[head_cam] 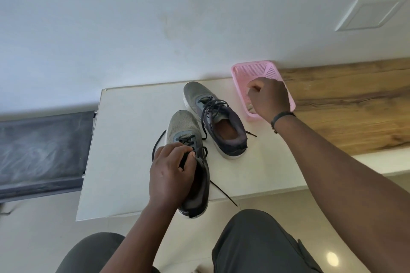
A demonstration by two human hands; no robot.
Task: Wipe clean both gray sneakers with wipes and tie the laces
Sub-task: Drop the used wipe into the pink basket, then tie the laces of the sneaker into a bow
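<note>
The left hand (169, 170) grips the near sneaker (188, 139) by its soft collar; it looks light. Right hand (268, 97), curled over the pink basket (250, 68) beyond the sneaker, grip unclear.

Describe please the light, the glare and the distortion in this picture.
Head view: soft even daylight, faint shadows under both sneakers; one bright glare spot on the floor tile at lower right; wide-angle lens bends the white table edges and stretches the right hand arm; the left hand looks sharp, only mild softness overall.
</note>
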